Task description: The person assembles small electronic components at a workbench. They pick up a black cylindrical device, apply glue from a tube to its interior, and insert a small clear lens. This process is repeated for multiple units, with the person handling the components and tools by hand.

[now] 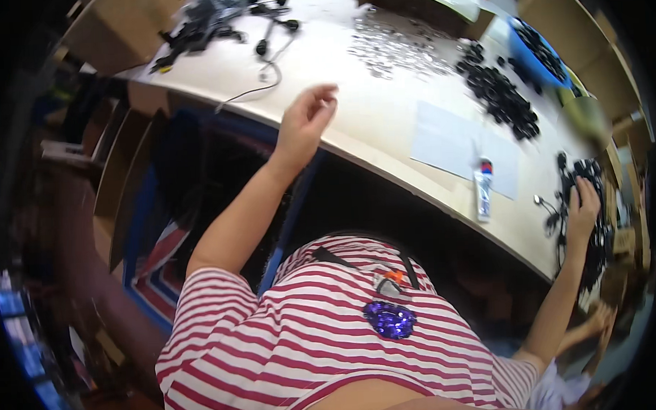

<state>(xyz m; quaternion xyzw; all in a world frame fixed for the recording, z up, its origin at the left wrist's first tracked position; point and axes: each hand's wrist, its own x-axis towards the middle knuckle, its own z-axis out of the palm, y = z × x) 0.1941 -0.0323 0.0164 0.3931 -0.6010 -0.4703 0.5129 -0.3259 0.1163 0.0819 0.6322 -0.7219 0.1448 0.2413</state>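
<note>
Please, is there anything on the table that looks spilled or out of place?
Nothing is plainly wrong. Small clear pieces lie scattered, almost as if spilled, and a thin dark cable trails to the front edge of the table, where it might snag.

red-and-white striped shirt [297, 351], short striped sleeves [208, 299] ending well behind the bare left hand [308, 122] and right hand [583, 205], purple sequined patch [390, 320] between both, small orange-and-grey detail [393, 276] beside it, narrow dark strips [333, 257] nearby
</note>
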